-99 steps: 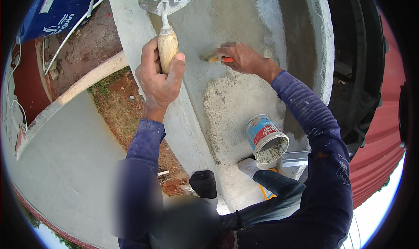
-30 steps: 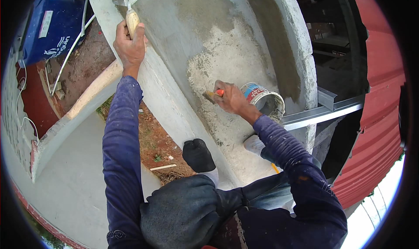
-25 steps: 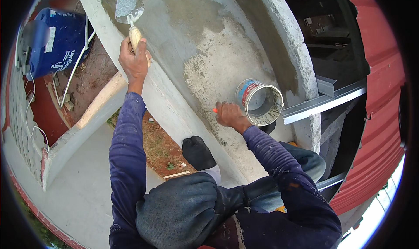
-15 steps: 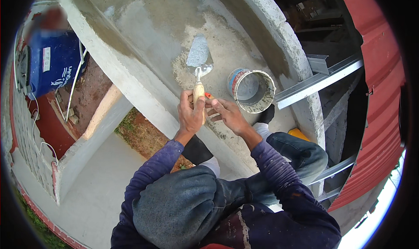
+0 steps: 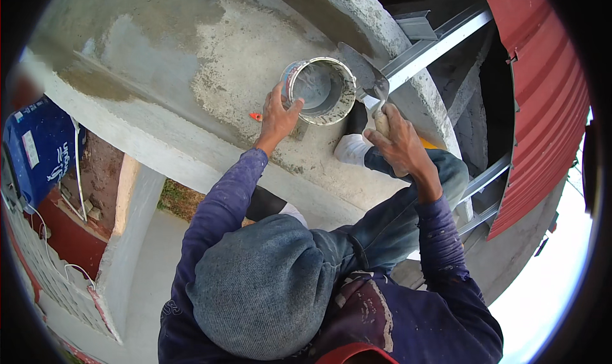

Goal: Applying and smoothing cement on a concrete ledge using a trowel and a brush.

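Observation:
My left hand (image 5: 278, 118) is closed on the near left side of a round bucket (image 5: 349, 96), its thumb over the rim. Grey, wet-looking material coats the inside of the bucket. In my right hand (image 5: 403, 141) is the pale handle of a trowel (image 5: 364, 71); the metal blade points away, just right of the bucket. A small orange-tipped tool (image 5: 256, 116) shows beside my left hand, its middle hidden behind that hand. Whether it lies on the concrete or is held, I cannot tell.
A curved concrete ledge (image 5: 223, 77) with raised edges carries the bucket. Metal channels (image 5: 440, 48) jut in at right, beside red corrugated sheeting (image 5: 545, 102). My foot (image 5: 352, 148) is close to the bucket. At far left stands a blue tank (image 5: 44, 150).
The trowel has passed from my left hand to my right and swung right past the bucket. My left hand has taken hold of the bucket. The whole view has shifted.

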Demonstrator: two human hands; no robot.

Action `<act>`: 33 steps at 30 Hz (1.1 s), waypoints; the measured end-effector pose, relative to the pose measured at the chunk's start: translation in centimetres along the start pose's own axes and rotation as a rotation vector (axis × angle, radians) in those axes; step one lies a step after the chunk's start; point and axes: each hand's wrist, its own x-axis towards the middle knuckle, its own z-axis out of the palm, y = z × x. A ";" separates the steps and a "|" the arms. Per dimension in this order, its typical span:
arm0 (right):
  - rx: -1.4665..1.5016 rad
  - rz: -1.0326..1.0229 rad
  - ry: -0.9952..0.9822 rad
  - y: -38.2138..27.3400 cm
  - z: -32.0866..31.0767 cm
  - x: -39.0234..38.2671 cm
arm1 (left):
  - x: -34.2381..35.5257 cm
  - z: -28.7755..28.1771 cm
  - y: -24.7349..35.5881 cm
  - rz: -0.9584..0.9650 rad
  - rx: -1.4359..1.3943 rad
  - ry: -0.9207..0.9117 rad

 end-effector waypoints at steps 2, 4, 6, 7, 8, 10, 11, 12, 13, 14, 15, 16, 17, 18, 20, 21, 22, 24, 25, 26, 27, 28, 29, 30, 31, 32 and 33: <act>-0.042 0.097 -0.252 0.7 -0.5 -1.3 | 1.3 0.3 -0.1 0.060 0.013 -0.002; -0.104 -0.002 -0.261 0.7 0.3 -1.8 | 2.2 -0.6 0.6 0.156 0.049 -0.028; -0.262 -0.018 -0.284 0.0 2.0 -1.2 | 3.1 -2.7 1.8 0.198 0.043 -0.006; -0.241 -0.061 -0.239 -0.5 2.9 -0.5 | 3.1 -4.0 2.6 0.193 0.046 -0.020; -0.291 -0.130 -0.267 -1.2 4.0 0.4 | 3.0 -5.6 3.4 0.251 0.042 -0.007; -0.446 -0.353 -0.165 -2.9 5.8 2.9 | 3.1 -8.1 5.5 0.241 0.121 -0.006; -0.394 -0.444 -0.146 -3.9 6.6 4.2 | 3.1 -9.3 6.5 0.299 0.166 -0.008; -0.551 -0.510 -0.041 -5.0 7.5 5.6 | 3.3 -10.3 7.4 0.282 0.187 0.002; -0.733 -0.577 0.055 -6.1 8.4 6.9 | 3.4 -11.0 8.2 0.389 0.252 0.083; -0.810 -0.626 0.173 -7.2 9.1 8.0 | 3.3 -11.6 8.8 0.465 0.321 0.126; -0.924 -0.644 0.222 -8.3 9.9 9.0 | 3.3 -12.3 9.3 0.479 0.317 0.160; -0.893 -0.650 0.245 -9.2 10.6 9.7 | 3.9 -13.0 9.6 0.548 0.357 0.236; -0.905 -0.617 0.211 -10.2 11.3 10.3 | 4.0 -13.5 9.8 0.586 0.395 0.287; -0.868 -0.625 0.184 -11.1 11.8 10.6 | 3.9 -14.2 9.9 0.582 0.404 0.299; -0.845 -0.754 0.255 -12.9 12.5 11.1 | 4.7 -15.7 10.2 0.754 0.491 0.339; -0.836 -0.752 0.226 -13.7 12.8 11.2 | 4.9 -16.4 10.4 0.757 0.498 0.345; -0.763 -0.756 0.154 -14.5 12.8 11.2 | 5.1 -17.2 10.6 0.783 0.519 0.352; -0.641 -0.760 -0.011 -16.1 12.7 11.4 | 5.4 -18.6 11.0 0.819 0.563 0.352; -0.609 -0.782 -0.006 -16.8 12.5 11.6 | 5.4 -19.2 11.1 0.851 0.564 0.363; -0.527 -0.769 -0.104 -17.6 12.2 11.8 | 5.2 -19.7 11.2 0.880 0.561 0.333; -0.477 -0.721 -0.262 -18.2 12.0 12.0 | 5.0 -20.2 11.2 0.906 0.558 0.286; -0.456 -0.652 -0.337 -18.8 11.7 12.3 | 4.8 -20.7 11.2 0.908 0.564 0.286; -0.430 -0.650 -0.330 -19.2 11.5 12.5 | 4.5 -21.3 11.1 0.904 0.563 0.294; -0.371 -0.621 -0.409 -19.6 11.2 12.8 | 4.2 -22.0 11.0 0.899 0.548 0.302; -0.311 -0.583 -0.493 -19.8 11.2 12.9 | 3.9 -22.7 10.8 0.885 0.528 0.296; -0.313 -0.632 -0.492 -19.9 11.1 13.2 | 3.6 -23.3 10.7 0.895 0.554 0.283; -0.291 -0.625 -0.498 -20.0 11.2 13.3 | 3.3 -23.7 10.7 0.896 0.567 0.264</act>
